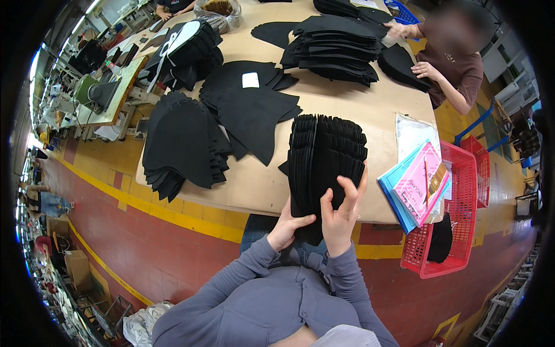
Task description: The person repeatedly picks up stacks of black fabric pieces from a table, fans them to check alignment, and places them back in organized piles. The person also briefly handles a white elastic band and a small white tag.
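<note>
A thick stack of black cut pieces (324, 150) stands on edge at the table's near side, its many layers fanned along the top. My left hand (286, 225) grips its lower left part, thumb pressed across the front and the other fingers hidden. At the lower right of the same stack is my right hand (342, 211), palm against its side, thumb and fingers raised and apart. To the left lies a fanned pile of rounded black pieces (182, 139). Behind it, pointed black pieces (254, 115) lie flat, with a white slip (250, 80) on top.
Taller black stacks (332, 49) stand at the back, one tied bundle (185, 46) at left. Pink and blue notebooks (419, 185) overhang the table's right edge, beside a red basket (469, 231). A co-worker (457, 63) handles black pieces at far right. Brown paper covers the table (260, 185).
</note>
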Available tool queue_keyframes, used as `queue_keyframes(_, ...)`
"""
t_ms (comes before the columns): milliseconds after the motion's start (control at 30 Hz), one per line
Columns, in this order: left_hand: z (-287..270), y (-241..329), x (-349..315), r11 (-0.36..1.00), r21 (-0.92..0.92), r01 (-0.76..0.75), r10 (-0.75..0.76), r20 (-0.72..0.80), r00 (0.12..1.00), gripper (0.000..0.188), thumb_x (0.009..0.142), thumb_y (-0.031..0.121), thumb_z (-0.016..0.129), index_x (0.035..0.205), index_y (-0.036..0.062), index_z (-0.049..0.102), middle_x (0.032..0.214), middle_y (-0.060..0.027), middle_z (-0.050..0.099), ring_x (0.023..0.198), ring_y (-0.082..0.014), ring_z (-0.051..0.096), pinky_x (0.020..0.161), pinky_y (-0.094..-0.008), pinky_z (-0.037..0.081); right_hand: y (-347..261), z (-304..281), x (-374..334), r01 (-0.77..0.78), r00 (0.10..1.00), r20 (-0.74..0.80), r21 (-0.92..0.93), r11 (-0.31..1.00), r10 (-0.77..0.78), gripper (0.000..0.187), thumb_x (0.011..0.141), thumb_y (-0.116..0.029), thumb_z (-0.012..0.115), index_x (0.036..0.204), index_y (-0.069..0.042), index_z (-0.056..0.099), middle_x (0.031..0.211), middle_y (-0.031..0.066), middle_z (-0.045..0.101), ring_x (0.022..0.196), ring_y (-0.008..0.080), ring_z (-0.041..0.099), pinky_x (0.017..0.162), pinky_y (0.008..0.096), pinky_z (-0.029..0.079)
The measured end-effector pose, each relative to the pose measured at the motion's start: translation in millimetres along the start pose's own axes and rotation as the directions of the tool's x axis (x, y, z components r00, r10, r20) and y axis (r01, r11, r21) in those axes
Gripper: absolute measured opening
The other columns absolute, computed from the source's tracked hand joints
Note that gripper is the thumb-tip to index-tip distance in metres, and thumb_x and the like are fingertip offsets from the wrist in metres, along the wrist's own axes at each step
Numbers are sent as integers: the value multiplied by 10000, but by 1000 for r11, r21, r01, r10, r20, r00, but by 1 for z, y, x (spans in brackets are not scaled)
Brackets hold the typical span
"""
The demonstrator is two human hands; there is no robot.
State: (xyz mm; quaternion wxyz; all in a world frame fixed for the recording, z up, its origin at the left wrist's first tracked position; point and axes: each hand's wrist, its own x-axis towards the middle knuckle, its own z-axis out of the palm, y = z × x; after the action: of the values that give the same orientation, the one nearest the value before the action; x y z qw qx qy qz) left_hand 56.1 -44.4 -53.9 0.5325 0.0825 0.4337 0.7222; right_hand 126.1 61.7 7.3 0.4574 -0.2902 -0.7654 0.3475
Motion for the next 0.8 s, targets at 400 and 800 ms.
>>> queue_keyframes(400, -5, -9, -1, 998, 40, -53, 54, -27, 998, 727, 811, 53, 713, 1439, 50, 346, 1372, -87, 481, 1253, -209, 486, 1042, -341, 408, -6, -9, 4, 19, 993, 115, -92, 996, -8, 262, 721, -89, 784, 959, -30, 692, 986, 210, 606, 926, 349, 610, 769, 401, 515)
queue_keyframes(800, -3, 3, -4, 998, 12, 70, -69, -71, 995, 435, 807, 69, 743, 1169, 71, 503, 1047, -16, 528, 1033, -126, 559, 938, -298, 451, 125, -56, -15, -478, 834, -144, 291, 829, 532, 130, 782, -8, 669, 822, 2, 545, 766, 51, 529, 758, 129, 509, 717, 266, 409)
